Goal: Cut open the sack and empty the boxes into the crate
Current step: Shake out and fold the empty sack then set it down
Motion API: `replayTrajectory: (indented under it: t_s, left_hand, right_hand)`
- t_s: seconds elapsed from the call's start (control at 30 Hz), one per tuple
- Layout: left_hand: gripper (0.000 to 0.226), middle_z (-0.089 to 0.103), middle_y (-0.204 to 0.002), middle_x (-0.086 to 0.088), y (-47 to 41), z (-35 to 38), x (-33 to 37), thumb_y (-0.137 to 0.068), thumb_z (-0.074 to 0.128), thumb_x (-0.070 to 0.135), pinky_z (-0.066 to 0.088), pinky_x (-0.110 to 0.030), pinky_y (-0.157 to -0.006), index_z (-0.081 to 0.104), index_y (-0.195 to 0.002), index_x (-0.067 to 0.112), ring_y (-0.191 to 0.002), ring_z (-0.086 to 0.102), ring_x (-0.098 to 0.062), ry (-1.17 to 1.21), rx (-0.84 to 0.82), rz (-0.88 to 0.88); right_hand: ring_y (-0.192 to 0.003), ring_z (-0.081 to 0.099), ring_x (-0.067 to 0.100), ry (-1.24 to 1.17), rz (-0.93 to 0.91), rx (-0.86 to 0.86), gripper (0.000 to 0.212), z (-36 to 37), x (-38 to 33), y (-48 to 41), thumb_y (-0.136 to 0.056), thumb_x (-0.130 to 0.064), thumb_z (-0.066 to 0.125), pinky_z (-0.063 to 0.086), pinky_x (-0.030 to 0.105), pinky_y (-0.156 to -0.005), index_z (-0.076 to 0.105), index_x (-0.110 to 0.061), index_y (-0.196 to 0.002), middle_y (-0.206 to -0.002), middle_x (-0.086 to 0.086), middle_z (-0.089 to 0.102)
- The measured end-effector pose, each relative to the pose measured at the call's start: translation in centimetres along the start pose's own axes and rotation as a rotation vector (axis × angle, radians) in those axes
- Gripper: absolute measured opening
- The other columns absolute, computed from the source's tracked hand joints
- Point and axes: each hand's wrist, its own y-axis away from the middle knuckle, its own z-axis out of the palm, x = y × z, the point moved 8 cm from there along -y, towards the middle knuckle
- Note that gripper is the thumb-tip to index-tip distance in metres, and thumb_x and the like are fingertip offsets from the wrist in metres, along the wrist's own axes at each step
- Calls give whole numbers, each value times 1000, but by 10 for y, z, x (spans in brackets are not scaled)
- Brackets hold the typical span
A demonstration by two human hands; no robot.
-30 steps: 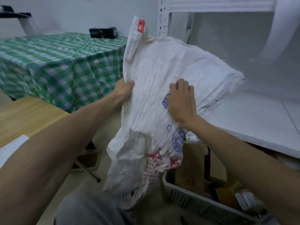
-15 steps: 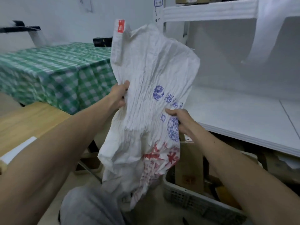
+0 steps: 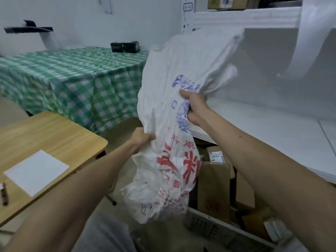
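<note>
A limp white woven sack (image 3: 169,99) with blue and red print hangs in the air in front of me, crumpled and slack. My left hand (image 3: 141,138) grips its left edge low down. My right hand (image 3: 193,107) grips a bunch of the cloth higher up at the sack's right side. Below the sack stands a grey perforated crate (image 3: 216,229) holding several brown cardboard boxes (image 3: 213,186), one of them upright with a shipping label.
A white shelf unit (image 3: 272,128) runs along the right, just above the crate. A wooden desk (image 3: 36,135) with a white sheet of paper (image 3: 36,171) is at left. Behind it stands a table with a green checked cloth (image 3: 72,77).
My left hand has dropped from the sack's upper left edge to a lower grip. The sack's top has swung to the right toward the shelf. My right hand keeps its grip on the cloth.
</note>
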Motion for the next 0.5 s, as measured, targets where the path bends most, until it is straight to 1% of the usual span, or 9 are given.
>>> replayTrajectory:
  t_s: [0.07, 0.1, 0.2, 0.27, 0.33, 0.37, 0.4, 0.43, 0.5]
  left_hand:
    - [32, 68, -115, -13, -5, 1, 13, -86, 59, 1, 54, -28, -70, 64, -116, -6, -84, 64, -20, 143, -33, 9]
    - [33, 68, -117, -14, -7, 2, 18, -87, 57, -3, 56, -29, -71, 62, -119, -6, -86, 67, -20, 241, -92, -8]
    - [30, 70, -115, -13, -2, 1, 28, -96, 49, 2, 56, -38, -81, 56, -125, -2, -101, 68, -26, 583, -255, -81]
    - [23, 73, -106, -14, -1, -2, 31, -99, 43, 4, 59, -43, -76, 55, -119, 1, -99, 69, -28, 730, -305, -117]
    - [28, 73, -108, -17, -1, -1, 31, -99, 41, 3, 60, -46, -75, 51, -124, 0, -100, 70, -31, 792, -336, -137]
    - [32, 71, -112, -19, 0, 2, 31, -98, 41, 2, 60, -48, -79, 48, -129, -1, -103, 70, -33, 808, -360, -143]
    - [35, 70, -114, -20, 1, 4, 32, -97, 40, 0, 59, -49, -81, 47, -131, 0, -103, 69, -34, 820, -380, -147]
    - [35, 70, -112, -21, 3, 7, 34, -96, 38, -2, 59, -49, -81, 47, -130, 0, -102, 70, -34, 833, -393, -142]
    - [39, 71, -111, -21, 3, 10, 36, -96, 35, -3, 58, -49, -82, 45, -134, 1, -102, 70, -34, 864, -394, -121]
  right_hand:
    - [-116, 60, 27, 76, -17, -106, 60, 2, -9, 2, -84, -48, 67, 49, 47, -97, 57, -12, -130, -134, 10, 58]
    - [-120, 58, 27, 96, -30, -157, 65, -2, -12, 3, -83, -57, 62, 45, 48, -102, 56, -16, -133, -135, 9, 58]
    - [-114, 62, 29, 136, 7, -121, 69, -43, -1, -3, -85, -68, 47, 44, 51, -103, 57, -16, -130, -128, 10, 63]
    - [-116, 59, 32, 131, 124, -66, 77, -74, 30, -6, -84, -73, 42, 41, 50, -104, 53, -12, -129, -125, 11, 63]
    - [-101, 64, 25, 233, 205, -111, 57, -84, 58, -2, -91, -60, 42, 45, 42, -96, 60, -10, -111, -112, 10, 66]
    - [-86, 67, 18, 310, 255, -165, 43, -78, 69, 5, -96, -49, 43, 48, 33, -86, 63, -11, -95, -99, 7, 68]
    - [-70, 68, 12, 405, 294, -186, 37, -71, 78, 12, -99, -40, 43, 49, 26, -74, 63, -14, -82, -84, 3, 70]
    - [-59, 66, 8, 481, 309, -188, 36, -65, 85, 17, -100, -35, 43, 48, 21, -63, 61, -17, -75, -73, -1, 69]
    - [-55, 60, 7, 529, 287, -126, 33, -58, 88, 19, -101, -31, 44, 47, 16, -51, 59, -18, -74, -69, -2, 65]
